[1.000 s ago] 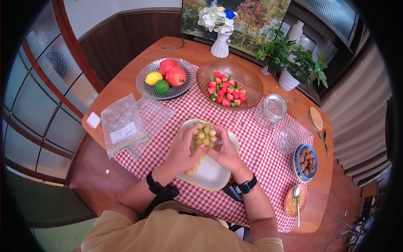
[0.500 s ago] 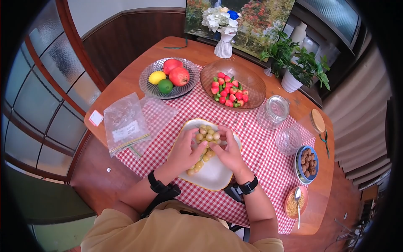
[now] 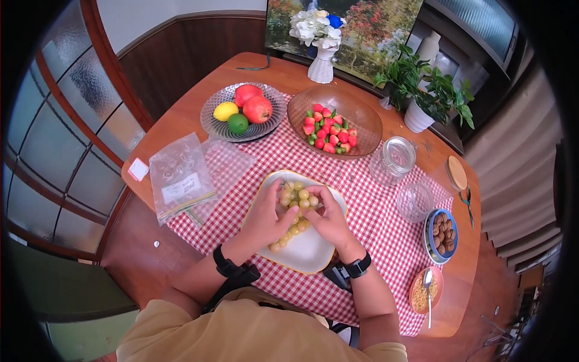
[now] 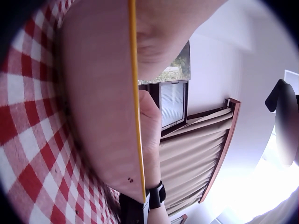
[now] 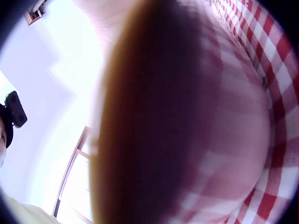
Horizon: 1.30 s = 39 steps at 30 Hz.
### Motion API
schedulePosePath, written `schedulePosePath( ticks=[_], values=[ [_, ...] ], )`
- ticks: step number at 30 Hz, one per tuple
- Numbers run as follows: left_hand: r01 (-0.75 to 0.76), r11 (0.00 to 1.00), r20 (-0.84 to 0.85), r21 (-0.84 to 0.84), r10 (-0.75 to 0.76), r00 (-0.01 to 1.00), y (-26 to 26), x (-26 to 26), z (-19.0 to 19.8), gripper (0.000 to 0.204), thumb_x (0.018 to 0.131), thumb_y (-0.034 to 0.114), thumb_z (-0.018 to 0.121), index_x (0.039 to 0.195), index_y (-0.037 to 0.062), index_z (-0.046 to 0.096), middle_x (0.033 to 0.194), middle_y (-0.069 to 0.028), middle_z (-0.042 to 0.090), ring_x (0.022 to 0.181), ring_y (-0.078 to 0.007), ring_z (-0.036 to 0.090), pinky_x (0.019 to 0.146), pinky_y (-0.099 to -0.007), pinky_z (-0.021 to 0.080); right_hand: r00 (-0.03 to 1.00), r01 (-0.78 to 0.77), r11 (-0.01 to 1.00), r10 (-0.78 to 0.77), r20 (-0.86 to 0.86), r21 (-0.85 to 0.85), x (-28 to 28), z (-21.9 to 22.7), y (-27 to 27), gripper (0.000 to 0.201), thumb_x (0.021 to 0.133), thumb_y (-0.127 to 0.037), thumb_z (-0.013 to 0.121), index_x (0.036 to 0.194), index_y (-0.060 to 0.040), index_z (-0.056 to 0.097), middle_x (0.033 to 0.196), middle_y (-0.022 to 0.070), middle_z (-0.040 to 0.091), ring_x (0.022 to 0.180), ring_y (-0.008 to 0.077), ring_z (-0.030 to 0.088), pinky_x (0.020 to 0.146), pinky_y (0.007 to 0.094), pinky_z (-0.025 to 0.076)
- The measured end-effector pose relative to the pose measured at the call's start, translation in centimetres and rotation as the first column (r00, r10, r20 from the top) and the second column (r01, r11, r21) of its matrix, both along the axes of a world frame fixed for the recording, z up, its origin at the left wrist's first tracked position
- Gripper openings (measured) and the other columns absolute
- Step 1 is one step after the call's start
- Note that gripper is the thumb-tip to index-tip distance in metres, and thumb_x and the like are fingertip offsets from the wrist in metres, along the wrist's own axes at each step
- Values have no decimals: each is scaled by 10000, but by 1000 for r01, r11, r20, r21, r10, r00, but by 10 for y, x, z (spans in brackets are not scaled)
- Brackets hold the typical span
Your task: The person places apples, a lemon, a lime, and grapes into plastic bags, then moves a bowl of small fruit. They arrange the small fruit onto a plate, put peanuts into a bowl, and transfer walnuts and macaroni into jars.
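A bunch of pale green grapes (image 3: 295, 198) lies in a white rectangular dish (image 3: 307, 252) with a yellow rim. My left hand (image 3: 264, 211) holds the bunch from its left side, fingers curled about the upper grapes. From the right, my right hand (image 3: 330, 222) curls its fingers around the same cluster, its thumb close to the left thumb. Lower grapes trail down toward the dish's near left corner. In the left wrist view, the dish's outer wall (image 4: 100, 98) hides the fingers and grapes. The blurred dish side (image 5: 224, 126) likewise blocks the right wrist view.
Beyond the dish stand a fruit plate (image 3: 211, 123) and a brown glass bowl (image 3: 362, 111) of red fruit. A plastic bag (image 3: 181, 172) lies left. To the right are glass jars (image 3: 393, 158), walnuts (image 3: 444, 232) in a blue bowl and a pink bowl (image 3: 438, 280) with a spoon.
The head view has shifted slightly. Both hands stay over the dish while their fingers shift on the bunch, and the upper grapes have turned a little between them.
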<state>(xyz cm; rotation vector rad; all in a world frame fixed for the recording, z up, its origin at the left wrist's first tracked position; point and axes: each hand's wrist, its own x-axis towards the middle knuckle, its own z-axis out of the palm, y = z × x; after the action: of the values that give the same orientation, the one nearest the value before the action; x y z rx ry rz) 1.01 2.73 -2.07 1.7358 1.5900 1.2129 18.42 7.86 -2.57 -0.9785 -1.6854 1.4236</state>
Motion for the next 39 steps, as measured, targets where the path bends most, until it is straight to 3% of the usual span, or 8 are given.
schedulePosePath(
  ticks=[4, 7, 9, 13, 20, 25, 30, 39],
  values=[
    [-77, 996, 100, 40, 73, 992, 0, 0, 7, 556, 844, 163, 647, 1309, -48, 426, 1175, -234, 502, 1045, -370, 552, 895, -401, 466, 998, -10, 1000, 11, -55, 19, 2, -2, 0, 387, 800, 27, 587, 1164, -65, 494, 1021, 37, 557, 924, 125, 543, 740, 246, 463],
    [69, 979, -183, 190, -34, 983, 4, -14, 5, 495, 855, 140, 615, 1297, -17, 457, 1168, -211, 518, 1045, -367, 553, 889, -401, 472, 998, -46, 999, 45, -33, -13, 3, 1, 0, 401, 810, 86, 535, 1175, -69, 472, 1087, 37, 533, 1026, 125, 525, 837, 257, 455],
    [131, 991, -50, -31, -132, 990, 6, -18, 10, 435, 867, 100, 565, 1278, -13, 477, 1182, -199, 535, 1064, -359, 552, 896, -403, 470, 998, -52, 998, 51, -40, -19, 4, 0, 0, 402, 807, 89, 528, 1173, -70, 471, 1086, 34, 531, 1025, 125, 523, 846, 257, 449],
    [155, 986, -91, 62, -149, 985, 19, -37, -1, 385, 866, 68, 529, 1241, -19, 513, 1143, -202, 575, 1045, -333, 575, 880, -390, 479, 995, -67, 997, 63, -73, -49, 5, 1, 1, 399, 805, 99, 501, 1165, -71, 470, 1082, 26, 529, 1016, 123, 520, 864, 255, 432],
    [221, 964, -49, -149, -230, 972, 22, -35, 14, 283, 851, 36, 544, 1125, 3, 607, 1008, -179, 627, 856, -301, 629, 769, -359, 502, 988, -71, 996, 63, -143, -53, 4, -3, 2, 386, 803, 78, 471, 1160, -67, 476, 1029, 35, 536, 914, 107, 533, 780, 236, 457],
    [185, 971, -93, -149, -200, 975, 18, -31, 30, 184, 845, 64, 594, 1009, -10, 630, 921, -157, 621, 794, -298, 618, 702, -372, 489, 983, -71, 991, 50, -176, -113, 3, 2, 1, 431, 795, 116, 450, 1185, -67, 462, 1141, 51, 513, 1057, 139, 509, 912, 263, 420],
    [157, 977, -222, 143, -123, 967, 11, -25, 48, 123, 852, 87, 613, 940, 3, 632, 869, -139, 606, 749, -304, 611, 670, -380, 489, 986, 18, 1000, -21, -164, -19, 4, -6, 5, 395, 814, 61, 448, 1191, -54, 457, 1159, 71, 509, 1112, 159, 483, 964, 283, 398],
    [163, 933, -197, 321, -103, 975, -3, -23, 87, 108, 822, 24, 630, 925, -8, 632, 835, -127, 599, 708, -269, 614, 631, -332, 483, 936, 73, 993, -101, -336, -96, 4, -7, 7, 357, 820, 40, 456, 1166, -47, 467, 1136, 75, 520, 1092, 182, 485, 967, 307, 393]
  ],
)
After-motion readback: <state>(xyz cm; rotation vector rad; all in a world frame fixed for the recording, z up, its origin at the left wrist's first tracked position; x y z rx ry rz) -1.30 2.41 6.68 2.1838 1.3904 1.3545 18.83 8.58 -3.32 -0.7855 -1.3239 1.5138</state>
